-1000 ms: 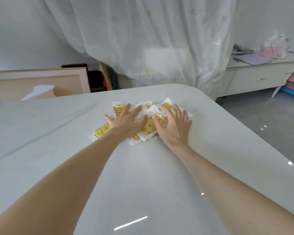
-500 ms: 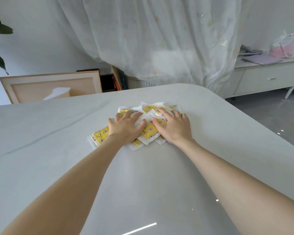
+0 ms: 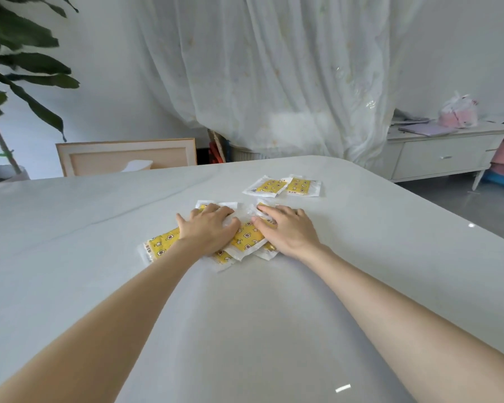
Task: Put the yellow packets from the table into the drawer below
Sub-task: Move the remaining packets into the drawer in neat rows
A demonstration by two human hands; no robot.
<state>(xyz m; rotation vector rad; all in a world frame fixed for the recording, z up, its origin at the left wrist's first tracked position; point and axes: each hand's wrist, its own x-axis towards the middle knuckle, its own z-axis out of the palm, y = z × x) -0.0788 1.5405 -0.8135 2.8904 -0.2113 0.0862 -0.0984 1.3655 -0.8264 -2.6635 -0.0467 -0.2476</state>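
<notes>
Two packets (image 3: 282,186) left behind, hands (image 3: 207,228) flat

Bare table (image 3: 245,330) around the packets (image 3: 246,237)

Two bare forearms come in from the bottom corners of the picture. No sleeve covers them up to the edge of the view. The left hand (image 3: 208,228) and the right hand (image 3: 288,231) are also bare: no glove, no ring, no watch or bracelet on the wrists. The nails that show look short and plain.
</notes>
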